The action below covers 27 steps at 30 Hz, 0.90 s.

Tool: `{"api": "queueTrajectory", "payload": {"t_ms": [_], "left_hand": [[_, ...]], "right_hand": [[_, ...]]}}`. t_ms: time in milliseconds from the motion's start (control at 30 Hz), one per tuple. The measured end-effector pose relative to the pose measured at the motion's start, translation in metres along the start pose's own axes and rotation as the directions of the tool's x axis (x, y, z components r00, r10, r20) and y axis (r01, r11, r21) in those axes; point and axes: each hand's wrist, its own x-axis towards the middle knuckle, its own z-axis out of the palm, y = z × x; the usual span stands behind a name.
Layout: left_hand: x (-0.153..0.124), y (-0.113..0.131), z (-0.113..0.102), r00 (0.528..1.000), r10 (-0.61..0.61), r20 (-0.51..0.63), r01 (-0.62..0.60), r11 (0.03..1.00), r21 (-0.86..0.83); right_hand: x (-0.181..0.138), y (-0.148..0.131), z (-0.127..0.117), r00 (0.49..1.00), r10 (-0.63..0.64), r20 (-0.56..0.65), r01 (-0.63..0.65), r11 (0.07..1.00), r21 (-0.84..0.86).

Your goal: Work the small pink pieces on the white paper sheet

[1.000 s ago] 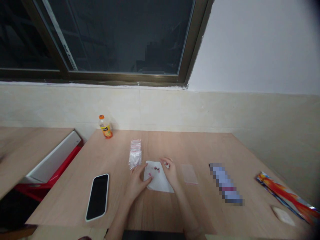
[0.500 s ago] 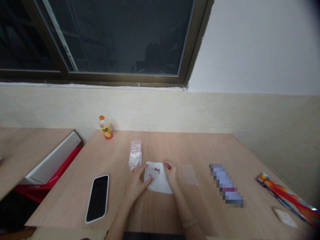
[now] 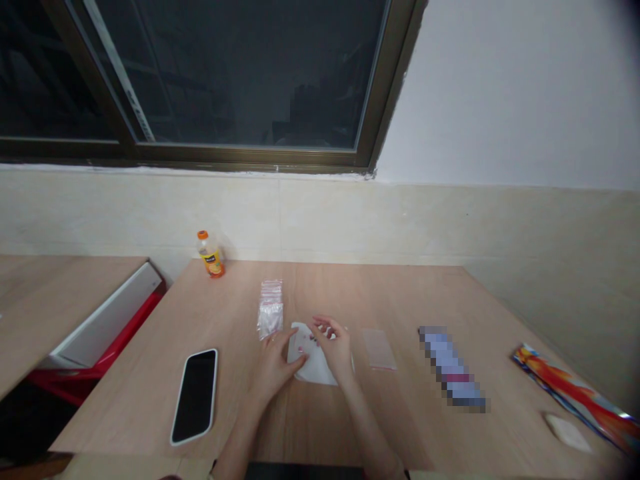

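Note:
A white sheet [image 3: 315,373], perhaps paper or thin cloth, lies flat on the table. Small dark and pinkish bits [image 3: 313,339] are scattered on its upper half, too small to name. My left hand [image 3: 275,365] rests at the sheet's left edge, thumb and forefinger spread apart and touching it. Over the right part of the sheet, my right hand [image 3: 337,347] has curled fingers, with thumb and forefinger close together near the bits. Dark reddish spots show among its fingers; I cannot make out what they are.
Beyond my left hand is an overlapping row of clear zip bags [image 3: 271,310]. A single clear bag [image 3: 379,349] lies right of the sheet. Around are a phone [image 3: 195,397], a juice bottle [image 3: 212,257], a blurred-out item [image 3: 453,367], an orange-red packet [image 3: 575,397] and a whitish piece [image 3: 567,432].
My right hand has moved left from the sheet's right edge to over the small bits. The left hand stays in about the same place.

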Motion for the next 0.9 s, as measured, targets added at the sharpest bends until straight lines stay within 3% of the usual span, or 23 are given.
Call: {"api": "queueTrajectory", "payload": {"t_ms": [133, 600, 900], "left_hand": [[0.000, 0.001, -0.001, 1.000, -0.002, 0.005, 0.002, 1.000, -0.004], [-0.001, -0.001, 0.000, 1.000, -0.005, -0.018, 0.005, 1.000, 0.006], [-0.001, 0.001, -0.001, 1.000, -0.018, -0.026, 0.017, 1.000, -0.014]], "right_hand": [[-0.001, -0.003, 0.000, 0.994, -0.036, 0.102, 0.040, 0.999, -0.031], [0.002, 0.057, -0.006, 0.995, 0.004, 0.104, 0.022, 0.970, -0.242], [-0.006, 0.069, -0.006, 0.989, -0.015, 0.147, 0.062, 0.946, -0.318]]}}
